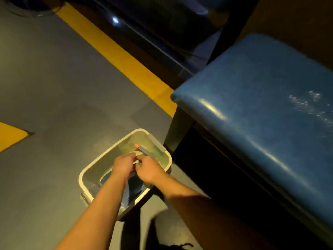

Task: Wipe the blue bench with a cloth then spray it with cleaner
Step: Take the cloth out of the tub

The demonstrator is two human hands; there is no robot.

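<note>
Blue bench (261,105) fills the right of our view, its padded seat glossy, with a patch of pale wet specks near its right end. Down on the grey floor (54,78), just left of the bench's dark base, sits a pale tub (86,175), and we have our left hand (124,164) and right hand (149,170) together inside it. Our fingers curl around something small and green (139,162), though we cannot tell what it is.

I see a glossy blue desk (261,105) at three o'clock, a cream bucket (86,177), and a grey floor (54,78) with yellow stripes (115,56).
</note>
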